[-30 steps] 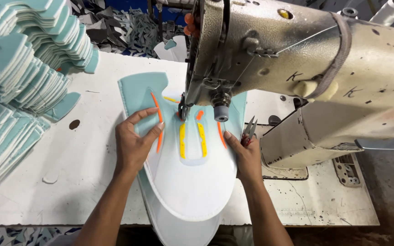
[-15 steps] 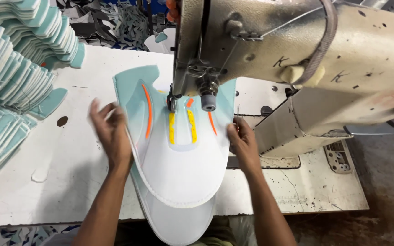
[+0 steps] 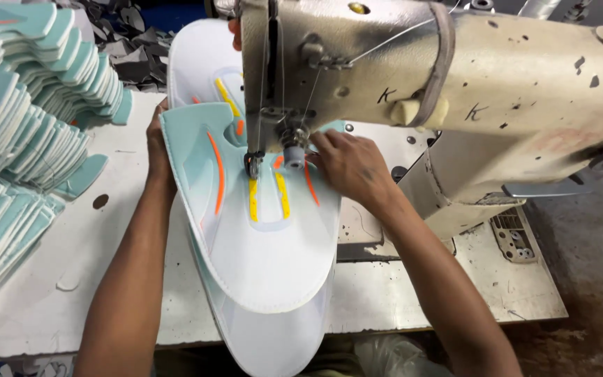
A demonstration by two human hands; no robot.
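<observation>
A white and pale-teal shoe upper panel point(image 3: 259, 244) with orange and yellow stripes lies under the needle of a cream industrial sewing machine point(image 3: 441, 84). My left hand point(image 3: 156, 143) grips the panel's far left edge, fingers hidden behind it. My right hand point(image 3: 347, 164) presses flat on the panel just right of the presser foot point(image 3: 292, 155). Another matching panel point(image 3: 204, 66) lies beyond the needle, and one more point(image 3: 273, 335) pokes out beneath the top panel near me.
Tall stacks of teal and white cut panels point(image 3: 29, 126) fill the left side of the white table point(image 3: 85, 279). Dark scraps point(image 3: 123, 35) lie at the back. The machine body overhangs the right half of the table.
My left hand slid from the panel's middle left to its far left edge. My right hand moved up beside the presser foot. The view shifted closer.
</observation>
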